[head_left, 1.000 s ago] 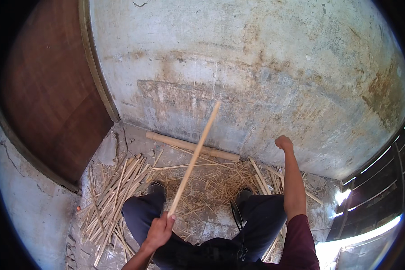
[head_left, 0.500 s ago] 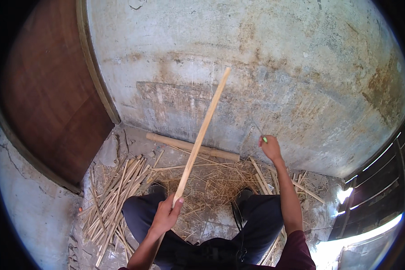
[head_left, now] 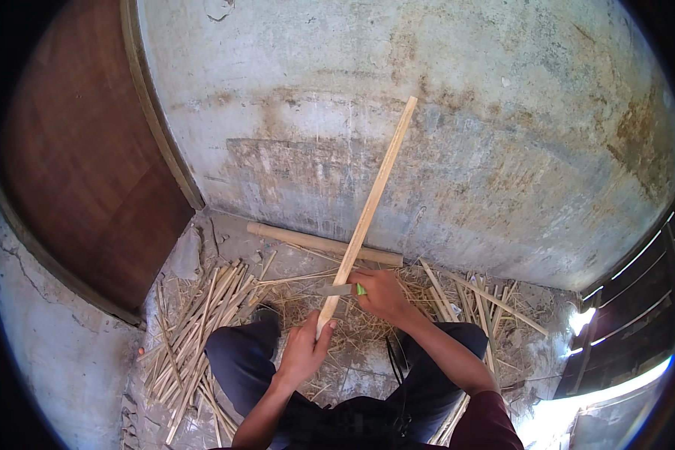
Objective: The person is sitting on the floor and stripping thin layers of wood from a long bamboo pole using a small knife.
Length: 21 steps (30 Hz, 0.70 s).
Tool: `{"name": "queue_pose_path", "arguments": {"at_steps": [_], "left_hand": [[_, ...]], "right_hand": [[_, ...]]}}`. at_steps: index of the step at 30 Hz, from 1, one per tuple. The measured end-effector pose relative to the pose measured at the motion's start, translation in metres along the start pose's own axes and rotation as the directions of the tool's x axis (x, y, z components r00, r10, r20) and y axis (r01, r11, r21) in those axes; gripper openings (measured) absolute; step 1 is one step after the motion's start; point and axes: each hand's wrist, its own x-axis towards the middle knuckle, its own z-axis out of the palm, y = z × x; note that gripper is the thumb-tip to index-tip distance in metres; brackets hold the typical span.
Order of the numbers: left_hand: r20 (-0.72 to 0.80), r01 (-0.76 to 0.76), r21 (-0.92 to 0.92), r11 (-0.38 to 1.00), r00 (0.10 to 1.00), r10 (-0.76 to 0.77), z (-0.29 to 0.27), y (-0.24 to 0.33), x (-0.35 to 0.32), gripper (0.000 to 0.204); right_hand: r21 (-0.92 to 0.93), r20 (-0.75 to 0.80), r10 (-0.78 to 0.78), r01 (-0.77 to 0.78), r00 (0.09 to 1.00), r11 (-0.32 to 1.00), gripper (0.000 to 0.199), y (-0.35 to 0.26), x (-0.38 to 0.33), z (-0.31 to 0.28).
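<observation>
A long pale strip of split bamboo or wood [head_left: 375,199] slants up and away to the right in front of me. My left hand [head_left: 304,351] is closed around its near end. In my right hand [head_left: 385,298] is a knife [head_left: 338,289] with a green handle, gripped in the fist. Its blade lies across the strip a short way above my left hand and appears to touch it. The strip's far end stands in front of the wall, held by nothing else I can see.
Many thin strips [head_left: 195,337] lie heaped left of my legs, more strips [head_left: 495,307] to the right. A thick round pole [head_left: 326,241] rests along the wall's foot [head_left: 315,172]. Shavings [head_left: 352,337] cover the floor between my feet. A brown door [head_left: 90,150] stands at left.
My right hand has come down and left from beside the wall, bringing the knife onto the strip. The left hand and the strip have shifted right.
</observation>
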Motion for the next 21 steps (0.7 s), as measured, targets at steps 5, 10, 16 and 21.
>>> {"name": "queue_pose_path", "arguments": {"at_steps": [5, 10, 16, 21], "left_hand": [[-0.072, -0.086, 0.094, 0.992, 0.993, 0.093, 0.013, -0.006, 0.004, 0.026], [-0.022, 0.022, 0.016, 1.000, 1.000, -0.022, 0.015, 0.001, 0.007, 0.029], [0.053, 0.010, -0.082, 0.997, 0.999, -0.005, 0.011, -0.005, 0.007, 0.027], [0.124, 0.042, -0.174, 0.984, 0.992, -0.020, 0.012, -0.022, 0.012, 0.026]], "right_hand": [[-0.031, 0.049, -0.060, 0.061, 0.997, 0.998, 0.029, 0.000, -0.008, 0.012], [-0.107, 0.056, -0.041, 0.047, 0.998, 0.993, 0.029, -0.003, -0.014, 0.017], [-0.190, 0.126, 0.006, 0.018, 0.992, 0.982, 0.029, -0.008, -0.016, 0.016], [-0.173, 0.113, -0.003, 0.023, 0.994, 0.985, 0.029, -0.011, -0.010, 0.017]]}}
